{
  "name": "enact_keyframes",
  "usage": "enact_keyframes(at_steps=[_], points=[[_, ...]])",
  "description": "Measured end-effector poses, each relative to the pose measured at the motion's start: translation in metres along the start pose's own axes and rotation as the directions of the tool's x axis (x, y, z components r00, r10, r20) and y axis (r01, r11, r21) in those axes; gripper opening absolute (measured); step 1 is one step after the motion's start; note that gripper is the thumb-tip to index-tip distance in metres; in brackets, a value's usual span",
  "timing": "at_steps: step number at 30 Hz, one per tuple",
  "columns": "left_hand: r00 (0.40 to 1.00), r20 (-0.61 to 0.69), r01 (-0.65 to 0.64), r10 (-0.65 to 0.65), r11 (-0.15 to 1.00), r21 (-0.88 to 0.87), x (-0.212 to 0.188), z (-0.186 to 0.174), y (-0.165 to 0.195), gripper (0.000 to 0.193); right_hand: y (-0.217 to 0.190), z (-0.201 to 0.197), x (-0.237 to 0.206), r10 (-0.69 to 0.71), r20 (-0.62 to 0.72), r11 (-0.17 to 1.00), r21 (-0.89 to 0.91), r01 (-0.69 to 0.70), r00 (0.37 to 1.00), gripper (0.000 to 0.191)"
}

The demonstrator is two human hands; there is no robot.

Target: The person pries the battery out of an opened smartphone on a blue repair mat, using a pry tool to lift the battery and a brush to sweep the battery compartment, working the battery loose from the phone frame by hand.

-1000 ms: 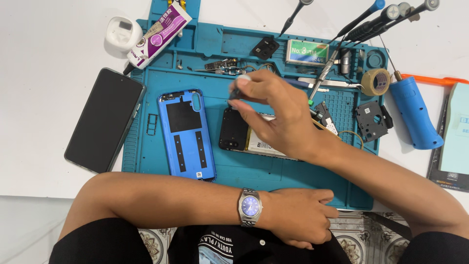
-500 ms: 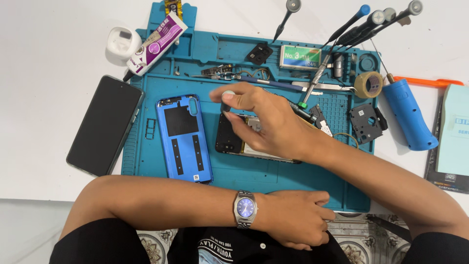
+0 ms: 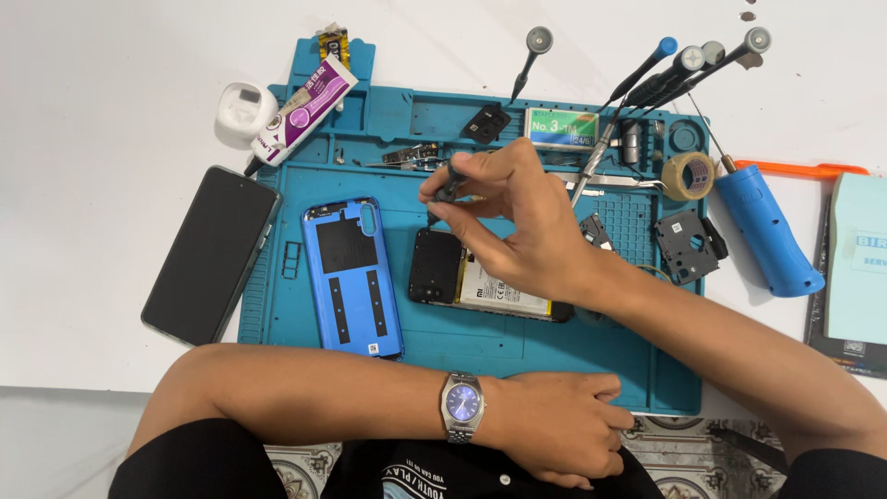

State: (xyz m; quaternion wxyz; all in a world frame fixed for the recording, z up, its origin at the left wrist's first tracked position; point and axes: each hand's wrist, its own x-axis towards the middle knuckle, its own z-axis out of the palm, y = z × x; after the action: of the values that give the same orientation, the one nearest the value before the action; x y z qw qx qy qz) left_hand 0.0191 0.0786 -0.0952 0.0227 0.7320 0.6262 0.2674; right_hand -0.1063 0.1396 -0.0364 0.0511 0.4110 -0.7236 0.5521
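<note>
An opened phone (image 3: 462,275) lies on the blue repair mat (image 3: 480,346), its black cover plate and white battery showing. My right hand (image 3: 508,226) hovers over its top edge, fingers pinched on a small dark screwdriver (image 3: 447,191) whose tip points down at the phone's upper left corner. My left hand (image 3: 554,430), with a wristwatch, rests in a loose fist at the mat's front edge, holding nothing that I can see. A blue phone back cover (image 3: 354,277) lies inside-up to the left of the phone.
A black phone (image 3: 211,254) lies face up left of the mat. A glue tube (image 3: 300,111) and white case (image 3: 245,106) sit at the back left. Screwdrivers (image 3: 679,65), a tape roll (image 3: 688,176), black parts (image 3: 686,245), a blue handle tool (image 3: 765,231) stand right.
My right hand has shifted on the phone's top edge and raised the screwdriver more upright. The view has moved slightly. My left hand has stayed put.
</note>
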Motion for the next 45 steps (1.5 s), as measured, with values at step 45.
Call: enact_keyframes(at_steps=[45], points=[[0.997, -0.012, -0.07, 0.07, 0.997, 0.015, -0.024, -0.012, 0.042, 0.026, -0.116, 0.049, 0.077, 0.381, 0.224, 0.428, -0.903, 0.044, 0.897, 0.047]])
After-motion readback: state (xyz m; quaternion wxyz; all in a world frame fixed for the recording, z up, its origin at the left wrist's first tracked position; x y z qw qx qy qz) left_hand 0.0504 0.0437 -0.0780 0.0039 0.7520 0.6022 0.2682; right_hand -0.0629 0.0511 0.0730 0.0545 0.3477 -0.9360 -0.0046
